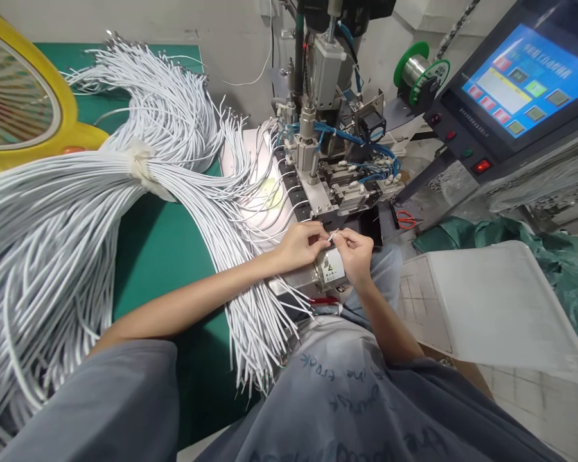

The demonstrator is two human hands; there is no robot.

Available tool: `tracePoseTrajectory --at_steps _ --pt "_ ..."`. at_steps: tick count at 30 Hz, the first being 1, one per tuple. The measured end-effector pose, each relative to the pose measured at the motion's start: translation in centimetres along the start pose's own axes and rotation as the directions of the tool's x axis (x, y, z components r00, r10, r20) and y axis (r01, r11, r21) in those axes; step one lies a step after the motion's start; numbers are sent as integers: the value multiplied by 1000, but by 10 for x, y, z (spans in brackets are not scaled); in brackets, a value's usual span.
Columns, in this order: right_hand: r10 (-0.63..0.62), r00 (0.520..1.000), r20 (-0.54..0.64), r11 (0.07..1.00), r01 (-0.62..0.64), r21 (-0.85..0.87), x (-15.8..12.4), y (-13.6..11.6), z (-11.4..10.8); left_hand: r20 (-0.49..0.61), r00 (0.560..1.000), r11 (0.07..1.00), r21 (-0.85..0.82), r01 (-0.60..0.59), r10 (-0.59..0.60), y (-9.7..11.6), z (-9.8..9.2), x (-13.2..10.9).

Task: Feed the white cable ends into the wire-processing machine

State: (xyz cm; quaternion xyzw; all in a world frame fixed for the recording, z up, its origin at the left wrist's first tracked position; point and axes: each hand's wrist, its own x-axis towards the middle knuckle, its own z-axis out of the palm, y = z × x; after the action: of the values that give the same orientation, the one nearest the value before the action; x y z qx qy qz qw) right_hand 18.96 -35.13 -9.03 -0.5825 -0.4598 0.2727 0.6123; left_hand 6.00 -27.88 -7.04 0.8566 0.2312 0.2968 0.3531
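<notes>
In the head view my left hand [302, 244] and my right hand [354, 252] meet in front of the machine [313, 154], fingertips pinched. Between them is the end of a thin white cable [332, 235], gripped by both; its very tip is too small to make out. Just beneath my hands sits a metal cylinder with a white label [331, 265]. A large bundle of white cables [192, 192], tied with a pale band [143, 168], lies to the left, its loose ends fanning out under my left forearm. Several single cables run into the machine's side.
A spool of solder wire [417, 70] with green flanges stands behind on the right, beside a lit touchscreen [530, 80]. Orange-handled scissors [406, 220] lie right of the machine. A white plastic bin [501, 301] is at my right. A yellow fan [70, 109] stands at the far left.
</notes>
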Motion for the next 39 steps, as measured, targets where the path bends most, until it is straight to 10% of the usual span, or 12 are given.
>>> tracePoseTrajectory --at_steps 6,10,14,20,28,39 --pt "-204 979 -10 922 189 -338 -1 -9 -5 72 916 783 495 -375 394 -2 -3 0" --pt "-57 983 175 945 110 -309 15 -11 -20 171 848 565 678 -470 501 -1 -5 1" --pt "5 970 244 974 51 -221 21 -10 -21 36 913 736 579 -350 406 -2 -2 0" --pt "-93 995 37 976 99 -195 10 0 -7 -8 994 976 189 -106 110 -4 3 -3" --pt "176 981 84 977 -163 -136 26 31 -22 292 956 881 454 -132 -7 -15 -3 4" --pt "323 931 170 946 -316 -69 32 50 -16 337 941 848 507 -153 -32 -16 -2 5"
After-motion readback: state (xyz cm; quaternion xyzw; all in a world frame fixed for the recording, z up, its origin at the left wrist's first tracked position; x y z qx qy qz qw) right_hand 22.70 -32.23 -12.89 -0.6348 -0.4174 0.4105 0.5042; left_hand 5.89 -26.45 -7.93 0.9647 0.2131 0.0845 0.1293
